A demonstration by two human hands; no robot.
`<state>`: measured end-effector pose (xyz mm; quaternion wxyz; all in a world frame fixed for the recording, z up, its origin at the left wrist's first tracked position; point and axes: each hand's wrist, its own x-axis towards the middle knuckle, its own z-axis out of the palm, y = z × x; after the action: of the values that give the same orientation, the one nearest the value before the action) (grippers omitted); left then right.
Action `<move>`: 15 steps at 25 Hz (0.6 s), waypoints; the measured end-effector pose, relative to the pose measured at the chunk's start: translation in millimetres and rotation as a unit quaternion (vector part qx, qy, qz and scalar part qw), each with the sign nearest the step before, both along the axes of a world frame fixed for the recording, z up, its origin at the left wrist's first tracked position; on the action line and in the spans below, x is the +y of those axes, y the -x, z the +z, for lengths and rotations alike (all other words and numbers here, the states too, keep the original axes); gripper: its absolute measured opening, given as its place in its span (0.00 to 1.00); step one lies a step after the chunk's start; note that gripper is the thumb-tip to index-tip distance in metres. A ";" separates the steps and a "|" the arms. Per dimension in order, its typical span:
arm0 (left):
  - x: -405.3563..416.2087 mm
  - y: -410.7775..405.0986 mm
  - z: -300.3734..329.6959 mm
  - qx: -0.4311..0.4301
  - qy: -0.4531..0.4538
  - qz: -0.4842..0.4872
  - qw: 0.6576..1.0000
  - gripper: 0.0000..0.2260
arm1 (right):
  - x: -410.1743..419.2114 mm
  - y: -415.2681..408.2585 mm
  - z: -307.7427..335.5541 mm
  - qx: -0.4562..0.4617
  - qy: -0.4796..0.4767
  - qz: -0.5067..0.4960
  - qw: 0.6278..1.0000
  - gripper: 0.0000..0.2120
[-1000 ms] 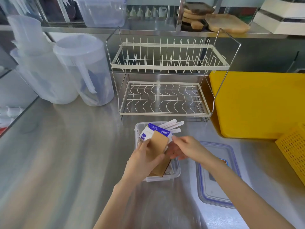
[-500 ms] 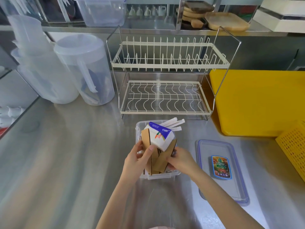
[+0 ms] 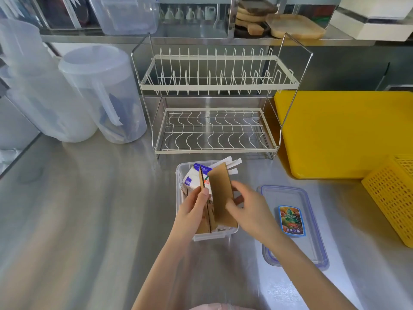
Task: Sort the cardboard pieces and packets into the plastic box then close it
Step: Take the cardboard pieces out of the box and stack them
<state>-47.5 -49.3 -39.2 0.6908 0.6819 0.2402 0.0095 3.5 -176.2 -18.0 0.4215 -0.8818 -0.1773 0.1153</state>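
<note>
A clear plastic box sits on the steel counter in front of the dish rack. Brown cardboard pieces stand upright in it, with a white and blue packet behind them and white strips sticking out at the far end. My left hand pinches the thin left cardboard pieces. My right hand holds the wide cardboard piece, tilted to the right. The box's lid, clear with a blue rim and a colourful label, lies flat to the right of the box.
A two-tier wire dish rack stands just behind the box. Clear plastic jugs are at the back left. A yellow board and a yellow perforated basket sit to the right. A shelf with containers runs along the back.
The hands have spread the cardboard pieces apart. The wide piece now leans right in my right hand, and the packet sits lower behind the cardboard.
</note>
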 end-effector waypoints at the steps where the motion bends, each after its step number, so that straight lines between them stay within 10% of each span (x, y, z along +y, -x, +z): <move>1: -1.5 0.4 1.4 -0.010 0.002 -0.004 1.000 0.08 | 5.5 4.3 -0.9 -0.007 -0.010 0.023 1.000 0.17; 11: 15.9 11.8 2.2 -0.010 0.095 0.023 0.995 0.10 | 30.2 20.0 -7.4 0.141 -0.104 0.181 0.968 0.13; 15: 27.6 8.4 1.0 0.036 0.128 0.123 0.983 0.11 | 26.5 4.9 -12.8 0.183 -0.119 0.051 0.975 0.11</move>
<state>-55.9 -21.7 -38.3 0.7569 0.5529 0.3462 0.0385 -1.4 -149.7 -30.8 0.5420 -0.7791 -0.1546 0.2744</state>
